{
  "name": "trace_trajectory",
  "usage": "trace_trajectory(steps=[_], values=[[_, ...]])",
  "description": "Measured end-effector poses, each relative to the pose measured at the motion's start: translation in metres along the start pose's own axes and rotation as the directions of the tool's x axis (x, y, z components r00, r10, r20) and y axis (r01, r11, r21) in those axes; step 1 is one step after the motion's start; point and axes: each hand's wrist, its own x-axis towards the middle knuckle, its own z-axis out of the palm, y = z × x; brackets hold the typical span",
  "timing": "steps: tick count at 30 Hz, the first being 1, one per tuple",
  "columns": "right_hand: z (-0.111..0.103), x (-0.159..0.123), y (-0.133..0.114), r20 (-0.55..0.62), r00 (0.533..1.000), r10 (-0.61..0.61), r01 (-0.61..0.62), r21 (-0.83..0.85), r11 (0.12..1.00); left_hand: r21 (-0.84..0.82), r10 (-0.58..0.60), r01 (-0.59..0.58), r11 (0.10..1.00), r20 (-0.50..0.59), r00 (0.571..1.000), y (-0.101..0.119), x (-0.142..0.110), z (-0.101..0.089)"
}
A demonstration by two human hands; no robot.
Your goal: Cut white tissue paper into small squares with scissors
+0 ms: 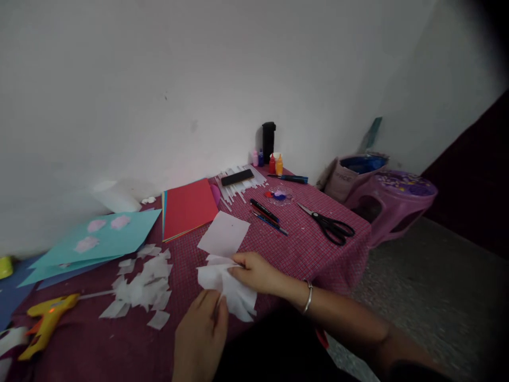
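A crumpled sheet of white tissue paper [239,298] hangs between my hands at the table's front edge. My right hand [254,271], a silver bangle on its wrist, pinches the paper's upper edge between thumb and fingers. Lower and to the left, my left hand [202,331] has its thumb and fingers closed at the paper's left side; its fingertips are partly hidden. Just behind lies a flat white square sheet [225,233]. Many small cut tissue pieces [145,284] lie in a loose pile left of my hands.
A yellow glue gun [50,321] lies at left, below light-blue sheets [107,233] bearing pink shapes. Red paper [191,209], black-handled scissors [330,223], pens [264,210], a paint palette [278,195], paint bottles [279,165] and white strips [228,197] occupy the table. A pink stool [397,207] stands right.
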Motion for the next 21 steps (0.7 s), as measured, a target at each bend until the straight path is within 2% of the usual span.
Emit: trace_trajectory(steps=[2,3,7,10,13,16,18,21], values=[[0.002,-0.002,-0.003,0.003,1.000,-0.027,0.027,0.010,1.000,-0.140,-0.111,0.121,0.983,0.075,0.991,-0.005,0.006,-0.004],[0.001,-0.003,-0.007,0.014,0.998,-0.067,0.067,-0.005,0.998,-0.219,-0.130,0.151,0.964,0.109,0.986,-0.005,0.011,-0.008],[-0.004,-0.003,-0.026,0.076,0.962,-0.264,0.269,-0.065,0.961,-0.463,-0.063,0.132,0.877,0.160,0.985,0.002,0.029,-0.026],[-0.009,0.001,-0.035,0.064,0.953,-0.296,0.300,-0.063,0.952,-0.494,-0.071,0.132,0.859,0.142,0.987,0.004,0.037,-0.037],[-0.013,0.003,-0.032,-0.001,0.971,-0.238,0.238,-0.045,0.970,-0.391,-0.036,0.052,0.919,0.046,0.998,-0.001,0.035,-0.044],[-0.013,0.001,-0.022,-0.044,0.985,-0.166,0.166,-0.004,0.986,-0.124,0.010,-0.021,0.992,-0.088,0.996,-0.006,0.027,-0.045],[-0.011,-0.001,-0.018,-0.039,0.988,-0.149,0.149,0.004,0.989,0.051,0.042,-0.035,0.998,-0.139,0.989,-0.005,0.022,-0.040],[-0.007,-0.003,-0.018,-0.032,0.988,-0.151,0.150,-0.018,0.988,0.269,0.118,-0.070,0.961,-0.166,0.979,0.004,0.014,-0.027]])
